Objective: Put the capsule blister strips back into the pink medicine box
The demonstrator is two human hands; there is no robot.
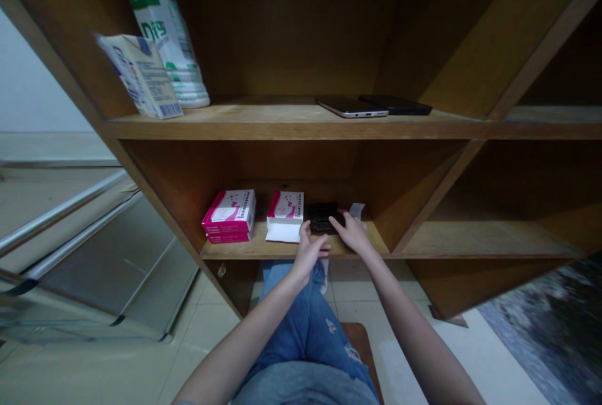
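On the lower shelf lies a stack of flat black things (321,220), too dark for me to tell their kind. My right hand (352,232) reaches to the right edge of this stack, its fingers stretched and touching or very near it. In front of the stack, my left hand (310,251) is held with thumb and fingers apart and nothing in it. Just left of the stack sits a pink and white box (285,205) with a white flap folded out at its front. A small white paper piece (357,210) shows behind my right hand.
More pink and white boxes (230,215) are piled at the left of the lower shelf. The shelf above (263,118) holds a white bottle (167,35), a carton (143,76), a phone (352,106) and a dark flat object (397,104). A metal-framed rack (113,267) stands left.
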